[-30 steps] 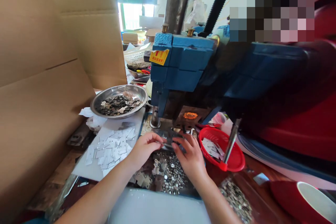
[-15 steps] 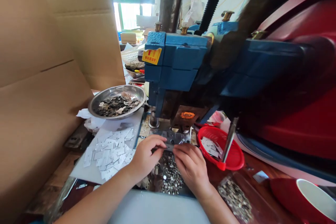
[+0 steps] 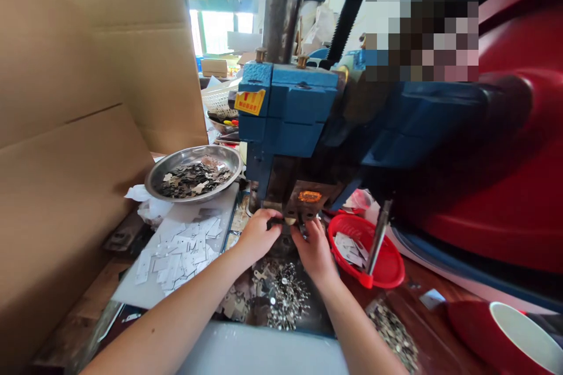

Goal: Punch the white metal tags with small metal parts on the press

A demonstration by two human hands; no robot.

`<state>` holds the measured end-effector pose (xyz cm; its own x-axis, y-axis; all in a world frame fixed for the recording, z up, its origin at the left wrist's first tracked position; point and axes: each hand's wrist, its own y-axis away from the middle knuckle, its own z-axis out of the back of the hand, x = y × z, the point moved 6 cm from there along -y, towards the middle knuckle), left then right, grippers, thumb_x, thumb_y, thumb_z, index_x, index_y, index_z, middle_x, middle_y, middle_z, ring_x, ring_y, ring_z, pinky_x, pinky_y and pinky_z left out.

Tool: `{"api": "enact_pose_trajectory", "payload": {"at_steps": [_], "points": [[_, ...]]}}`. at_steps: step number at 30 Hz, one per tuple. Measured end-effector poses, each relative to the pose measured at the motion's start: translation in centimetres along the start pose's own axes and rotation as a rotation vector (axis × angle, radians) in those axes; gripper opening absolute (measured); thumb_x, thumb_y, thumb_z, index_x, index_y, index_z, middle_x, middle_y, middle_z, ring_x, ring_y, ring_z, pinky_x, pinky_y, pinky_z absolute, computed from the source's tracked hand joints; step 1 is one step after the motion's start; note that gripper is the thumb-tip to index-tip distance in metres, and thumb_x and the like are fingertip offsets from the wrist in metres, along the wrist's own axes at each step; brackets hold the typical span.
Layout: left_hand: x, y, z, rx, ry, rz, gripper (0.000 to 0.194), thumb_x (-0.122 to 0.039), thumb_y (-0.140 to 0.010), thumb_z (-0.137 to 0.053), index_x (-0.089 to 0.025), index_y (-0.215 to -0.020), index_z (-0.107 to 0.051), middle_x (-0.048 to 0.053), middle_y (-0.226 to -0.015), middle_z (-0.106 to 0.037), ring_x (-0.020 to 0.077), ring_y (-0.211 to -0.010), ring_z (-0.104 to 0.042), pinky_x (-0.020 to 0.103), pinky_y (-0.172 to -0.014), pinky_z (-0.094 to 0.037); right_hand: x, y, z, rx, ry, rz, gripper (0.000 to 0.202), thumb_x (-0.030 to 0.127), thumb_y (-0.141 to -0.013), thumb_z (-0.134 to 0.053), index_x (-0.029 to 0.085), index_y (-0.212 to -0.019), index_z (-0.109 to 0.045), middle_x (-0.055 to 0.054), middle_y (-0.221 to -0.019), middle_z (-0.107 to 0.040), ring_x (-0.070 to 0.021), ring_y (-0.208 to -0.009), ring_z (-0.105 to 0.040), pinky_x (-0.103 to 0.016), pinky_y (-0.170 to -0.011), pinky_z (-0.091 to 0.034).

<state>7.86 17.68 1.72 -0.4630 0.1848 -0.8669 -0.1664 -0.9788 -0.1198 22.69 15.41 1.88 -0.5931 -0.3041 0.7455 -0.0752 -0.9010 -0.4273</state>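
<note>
Under the head of a blue press (image 3: 303, 99), my left hand (image 3: 260, 235) and my right hand (image 3: 315, 249) reach in to the die from either side. Their fingers are closed at the two ends of a thin metal plate, which is mostly hidden by the fingers and the shadow of the tooling. The rusty-orange marked tool block (image 3: 310, 196) hangs just above my fingertips. On the press bed below my hands lies a heap of small shiny metal pins or rivets (image 3: 288, 299), with flat metal pieces (image 3: 237, 302) beside it.
A steel bowl (image 3: 152, 184) of dark metal pieces stands left, behind scattered pale plates (image 3: 185, 255). At right are a red basket (image 3: 391, 269) with pale plates, an upright metal lever (image 3: 380, 234) and small metal parts (image 3: 393, 334). Cardboard (image 3: 132, 70) walls the left.
Both hands have moved forward from in front of the die to beneath the press head, taking the thin plate in with them. More of the rivet heap now shows. The view has shifted slightly.
</note>
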Motion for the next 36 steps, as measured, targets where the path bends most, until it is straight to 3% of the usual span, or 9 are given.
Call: {"api": "enact_pose_trajectory", "payload": {"at_steps": [6, 17, 20, 23, 27, 30, 36], "points": [[-0.1, -0.6, -0.6, 0.119, 0.052, -0.013, 0.032, -0.011, -0.075, -0.052, -0.020, -0.103, -0.066, 0.004, -0.104, -0.069, 0.0206, -0.100, -0.060, 0.035, -0.094, -0.045, -0.1, -0.1, -0.6, 0.029, -0.036, -0.007, 0.017, 0.026, -0.079, -0.044, 0.020, -0.085, -0.059, -0.005, -0.087, -0.060, -0.0201, -0.086, -0.057, -0.034, -0.077, -0.047], [-0.9, -0.5, -0.8, 0.118, 0.012, -0.052, 0.037, -0.009, -0.075, -0.050, -0.018, -0.108, -0.064, 0.007, -0.110, -0.066, 0.0223, -0.107, -0.058, 0.037, -0.101, -0.040, 0.1, 0.1, -0.8, 0.022, -0.039, -0.003, 0.018, 0.028, -0.081, -0.048, 0.018, -0.091, -0.058, -0.007, -0.092, -0.062, -0.0210, -0.089, -0.057, -0.035, -0.080, -0.046], [-1.3, -0.3, 1.2, 0.045, -0.003, -0.061, 0.032, -0.016, -0.078, -0.053, -0.019, -0.109, -0.063, 0.007, -0.115, -0.063, 0.0228, -0.110, -0.055, 0.036, -0.101, -0.039, 0.5, 0.6, 0.0, -0.014, -0.024, 0.005, 0.018, 0.032, -0.083, -0.049, 0.019, -0.090, -0.059, -0.008, -0.095, -0.062, -0.0222, -0.091, -0.057, -0.036, -0.082, -0.045], [-0.7, 0.6, 5.2, -0.076, -0.076, -0.012, 0.027, -0.023, -0.082, -0.051, -0.020, -0.105, -0.064, 0.006, -0.110, -0.064, 0.0221, -0.104, -0.057, 0.034, -0.094, -0.043, 0.2, 1.6, 0.9, -0.028, -0.070, -0.025, 0.021, 0.036, -0.085, -0.050, 0.020, -0.095, -0.060, -0.007, -0.096, -0.063, -0.0215, -0.091, -0.058, -0.035, -0.082, -0.046], [1.7, 3.2, 8.5, 0.080, -0.274, 0.062, 0.022, -0.024, -0.083, -0.049, -0.023, -0.097, -0.066, 0.002, -0.098, -0.067, 0.0209, -0.091, -0.060, 0.033, -0.082, -0.046, -0.6, 3.5, 1.6, 0.032, -0.196, -0.189, 0.025, 0.040, -0.084, -0.051, 0.020, -0.092, -0.062, -0.006, -0.088, -0.066, -0.0200, -0.083, -0.060, -0.031, -0.074, -0.048], [3.2, 5.5, 8.6, 0.223, -0.401, 0.041, 0.020, -0.026, -0.084, -0.049, -0.024, -0.093, -0.066, 0.001, -0.096, -0.066, 0.0206, -0.091, -0.059, 0.032, -0.083, -0.044, -0.9, 4.5, 1.9, 0.041, -0.230, -0.310, 0.028, 0.044, -0.079, -0.055, 0.019, -0.089, -0.064, -0.005, -0.083, -0.067, -0.0199, -0.078, -0.061, -0.030, -0.071, -0.049], [3.4, 6.7, 6.8, 0.222, -0.557, 0.050, 0.018, -0.033, -0.083, -0.054, -0.023, -0.092, -0.065, 0.006, -0.097, -0.061, 0.0241, -0.094, -0.056, 0.035, -0.083, -0.042, -0.7, 5.2, 1.7, 0.077, -0.230, -0.335, 0.031, 0.047, -0.075, -0.057, 0.019, -0.085, -0.066, -0.005, -0.080, -0.068, -0.0208, -0.078, -0.061, -0.031, -0.072, -0.049]]}}
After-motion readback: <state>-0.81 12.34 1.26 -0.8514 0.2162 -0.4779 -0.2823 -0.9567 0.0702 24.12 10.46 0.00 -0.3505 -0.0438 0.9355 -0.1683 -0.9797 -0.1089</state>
